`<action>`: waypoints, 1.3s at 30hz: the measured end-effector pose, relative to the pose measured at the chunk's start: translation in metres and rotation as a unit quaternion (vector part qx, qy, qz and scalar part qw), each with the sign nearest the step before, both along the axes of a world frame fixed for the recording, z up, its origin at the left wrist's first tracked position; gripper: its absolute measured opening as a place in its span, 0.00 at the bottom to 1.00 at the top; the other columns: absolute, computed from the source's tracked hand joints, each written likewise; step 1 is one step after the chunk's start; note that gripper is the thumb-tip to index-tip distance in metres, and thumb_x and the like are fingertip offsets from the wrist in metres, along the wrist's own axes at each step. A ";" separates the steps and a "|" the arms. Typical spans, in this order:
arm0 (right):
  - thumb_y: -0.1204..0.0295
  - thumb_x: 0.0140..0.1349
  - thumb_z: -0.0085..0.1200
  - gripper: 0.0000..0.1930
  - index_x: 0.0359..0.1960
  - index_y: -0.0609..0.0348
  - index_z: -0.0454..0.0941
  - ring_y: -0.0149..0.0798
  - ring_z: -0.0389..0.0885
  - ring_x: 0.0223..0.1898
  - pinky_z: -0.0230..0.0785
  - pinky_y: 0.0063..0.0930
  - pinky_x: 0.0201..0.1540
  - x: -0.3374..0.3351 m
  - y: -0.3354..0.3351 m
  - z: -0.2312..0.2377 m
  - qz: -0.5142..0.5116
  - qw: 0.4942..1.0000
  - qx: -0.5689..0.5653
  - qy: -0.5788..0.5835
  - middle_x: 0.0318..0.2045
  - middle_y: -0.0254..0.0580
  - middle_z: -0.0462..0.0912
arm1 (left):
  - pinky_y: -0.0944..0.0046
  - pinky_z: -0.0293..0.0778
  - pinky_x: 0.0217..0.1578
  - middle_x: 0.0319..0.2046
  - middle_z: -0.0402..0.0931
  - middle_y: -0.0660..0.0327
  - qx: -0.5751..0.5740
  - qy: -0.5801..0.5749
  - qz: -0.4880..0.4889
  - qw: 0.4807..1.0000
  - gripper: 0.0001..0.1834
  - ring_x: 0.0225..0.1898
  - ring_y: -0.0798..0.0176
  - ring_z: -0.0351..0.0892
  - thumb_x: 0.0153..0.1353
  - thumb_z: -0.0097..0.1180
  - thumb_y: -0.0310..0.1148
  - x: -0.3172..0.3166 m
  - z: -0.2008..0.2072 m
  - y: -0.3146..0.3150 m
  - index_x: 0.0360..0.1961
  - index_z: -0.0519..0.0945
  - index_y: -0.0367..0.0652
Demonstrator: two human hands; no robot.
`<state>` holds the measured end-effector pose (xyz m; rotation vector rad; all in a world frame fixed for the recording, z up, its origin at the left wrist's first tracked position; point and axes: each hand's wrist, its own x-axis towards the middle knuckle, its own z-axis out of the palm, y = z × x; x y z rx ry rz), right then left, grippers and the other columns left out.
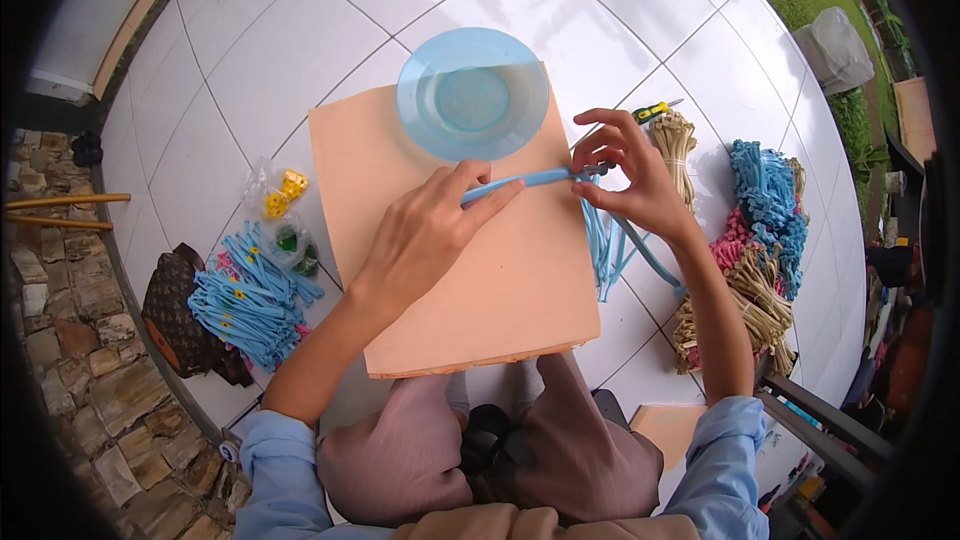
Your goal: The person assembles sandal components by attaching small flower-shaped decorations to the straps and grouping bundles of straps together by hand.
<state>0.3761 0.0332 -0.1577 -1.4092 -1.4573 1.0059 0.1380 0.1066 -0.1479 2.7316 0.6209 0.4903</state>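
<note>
A light blue strap (545,178) is stretched between my hands over the peach-coloured board (490,290) in front of me. My left hand (425,225) grips its left part between thumb and fingers. At its right end, my right hand (640,175) pinches the strap beside a small dark piece, too small to make out, with the other fingers raised. A loose length of strap hangs below the right hand. More blue straps (602,255) lie along the board's right edge. Just beyond my hands stands a see-through blue bowl (422,90) on the board's far part.
Bundles of blue straps (250,285) lie left beside a brown patterned bag (170,305) and clear bags with yellow pieces (285,195) and green pieces (295,245). On the right are beige cord bundles (755,295), blue bundles (768,200) and a yellow-handled screwdriver (652,112).
</note>
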 end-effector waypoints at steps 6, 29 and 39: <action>0.76 0.48 0.60 0.28 0.53 0.57 0.63 0.31 0.77 0.36 0.70 0.28 0.45 -0.004 -0.004 -0.004 -0.027 1.000 0.005 0.007 0.30 0.36 0.77 | 0.65 0.76 0.32 0.38 0.71 0.64 0.028 0.014 -0.002 1.000 0.24 0.37 0.64 0.76 0.46 0.53 0.23 -0.001 -0.003 0.000 0.48 0.79 0.52; 0.75 0.41 0.68 0.35 0.54 0.59 0.64 0.39 0.75 0.42 0.64 0.31 0.49 -0.013 -0.025 -0.021 -0.047 0.973 0.137 -0.180 0.36 0.40 0.78 | 0.65 0.75 0.32 0.38 0.72 0.65 0.024 -0.034 0.005 0.999 0.25 0.35 0.64 0.75 0.43 0.56 0.26 -0.002 -0.014 0.001 0.47 0.79 0.53; 0.62 0.16 0.75 0.62 0.63 0.27 0.53 0.49 0.47 0.66 0.46 0.51 0.67 -0.029 0.040 0.046 0.125 0.830 0.035 -0.543 0.66 0.37 0.47 | 0.63 0.75 0.36 0.39 0.72 0.63 0.020 -0.016 0.003 1.000 0.26 0.39 0.62 0.75 0.43 0.57 0.28 -0.004 -0.017 -0.001 0.49 0.78 0.53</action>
